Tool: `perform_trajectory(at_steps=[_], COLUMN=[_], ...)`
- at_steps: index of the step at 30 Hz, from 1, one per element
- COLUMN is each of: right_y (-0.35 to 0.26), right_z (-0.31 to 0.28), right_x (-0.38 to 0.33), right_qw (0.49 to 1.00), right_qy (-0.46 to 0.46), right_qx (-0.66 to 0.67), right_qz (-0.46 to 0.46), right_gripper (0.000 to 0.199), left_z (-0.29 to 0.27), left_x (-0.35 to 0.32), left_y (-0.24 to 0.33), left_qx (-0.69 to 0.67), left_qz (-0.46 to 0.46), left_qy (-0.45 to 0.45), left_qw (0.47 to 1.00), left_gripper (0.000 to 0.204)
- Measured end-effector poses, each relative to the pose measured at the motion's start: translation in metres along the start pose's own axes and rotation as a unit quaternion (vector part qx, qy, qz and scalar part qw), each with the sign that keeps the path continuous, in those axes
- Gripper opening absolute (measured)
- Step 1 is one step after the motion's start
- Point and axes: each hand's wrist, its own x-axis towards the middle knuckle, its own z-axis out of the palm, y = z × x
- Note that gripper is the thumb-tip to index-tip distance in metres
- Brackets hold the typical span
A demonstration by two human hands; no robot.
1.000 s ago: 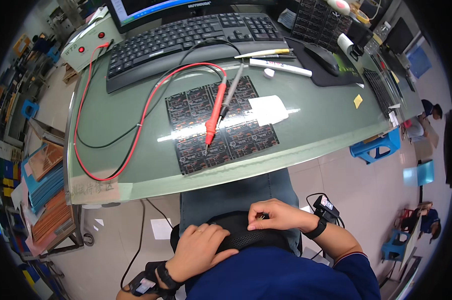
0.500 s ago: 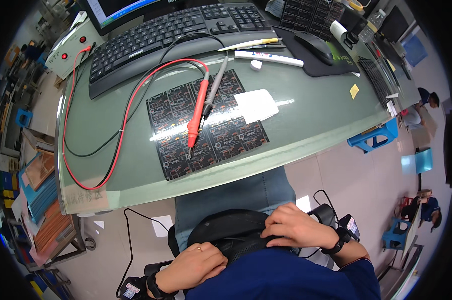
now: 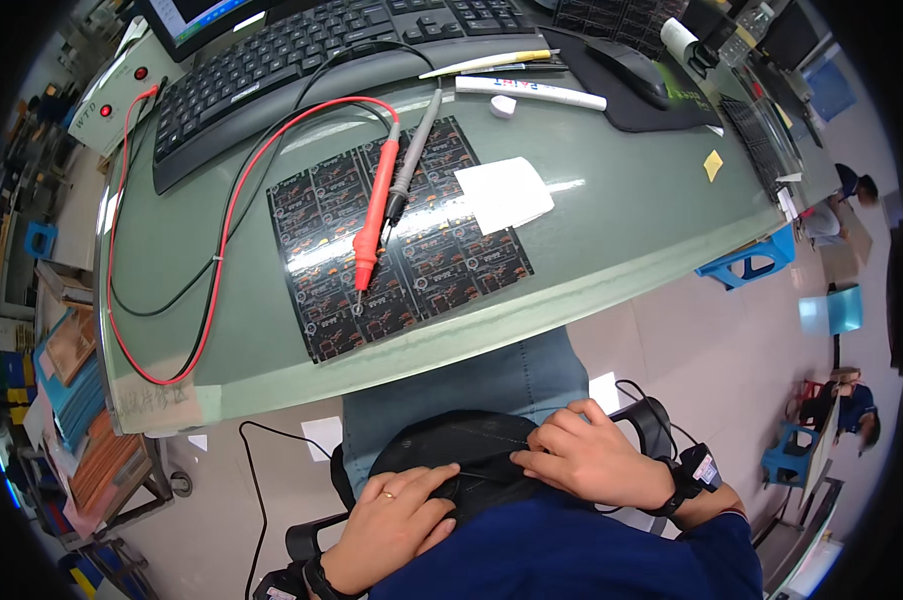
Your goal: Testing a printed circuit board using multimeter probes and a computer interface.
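A soft black fabric item (image 3: 450, 440), perhaps a bag, lies across my lap, below the desk edge. My left hand (image 3: 397, 520) rests at its left side with fingers stretched and partly spread, fingertips touching the fabric. At the right, my right hand (image 3: 587, 460) has its fingers bent and pinched together on the upper part of the fabric; the thumb is mostly hidden. On the desk, a dark circuit board panel (image 3: 442, 270) carries a red test probe (image 3: 377, 215) and a grey-black test probe (image 3: 412, 165). Some white paper (image 3: 507, 195) covers the panel's right part.
Behind the panel are a black keyboard (image 3: 322, 85), a white paint marker (image 3: 532, 92), yellow-handled tweezers (image 3: 487, 64) and a mouse (image 3: 627, 75). The probe leads run to a white box (image 3: 122, 100). Blue stools (image 3: 752, 260) and a paper-laden cart (image 3: 102, 460) flank the desk.
My left hand has unfolded, its fingers reaching further over the black fabric toward my right hand. My right hand shifted slightly. The desk sits a little left and higher in view.
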Motion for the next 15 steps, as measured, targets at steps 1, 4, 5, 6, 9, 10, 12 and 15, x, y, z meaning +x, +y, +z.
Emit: perform_trajectory(at_steps=[1, 4, 5, 6, 9, 10, 12, 15], right_y=[0.000, 0.000, -0.001, -0.003, -0.005, -0.005, -0.004, 0.000], right_z=[0.002, 0.001, 0.001, -0.001, 0.009, 0.013, 0.012, 0.001], right_x=[-0.002, -0.007, -0.008, -0.009, -0.013, -0.014, -0.016, -0.027], right_qw=[0.999, 0.999, 0.999, 0.999, 0.996, 0.996, 0.997, 0.998], right_qy=[0.005, -0.015, -0.015, -0.001, 0.021, 0.025, 0.036, 0.025], right_qx=[-0.048, -0.038, -0.037, -0.045, -0.065, -0.075, -0.041, 0.033], right_qz=[-0.003, 0.012, 0.014, 0.031, 0.050, 0.048, 0.050, 0.050], right_gripper=[0.026, 0.032, 0.032, 0.033, 0.034, 0.035, 0.033, 0.030], left_z=[0.001, 0.002, 0.003, 0.004, 0.007, 0.011, 0.020, 0.019], left_x=[0.002, 0.009, 0.011, 0.014, 0.028, 0.032, 0.040, 0.050], left_y=[0.000, -0.002, -0.002, -0.002, -0.004, -0.003, 0.000, 0.007], left_qx=[-0.001, -0.032, -0.024, -0.016, -0.064, -0.063, -0.075, -0.044], left_qz=[0.002, 0.028, 0.043, 0.058, 0.052, 0.056, 0.057, 0.069], left_qy=[-0.001, -0.039, -0.058, -0.078, -0.056, -0.057, -0.070, -0.147], left_qw=[1.000, 0.998, 0.997, 0.995, 0.995, 0.995, 0.993, 0.986], left_gripper=[0.016, 0.016, 0.016, 0.017, 0.019, 0.019, 0.020, 0.023])
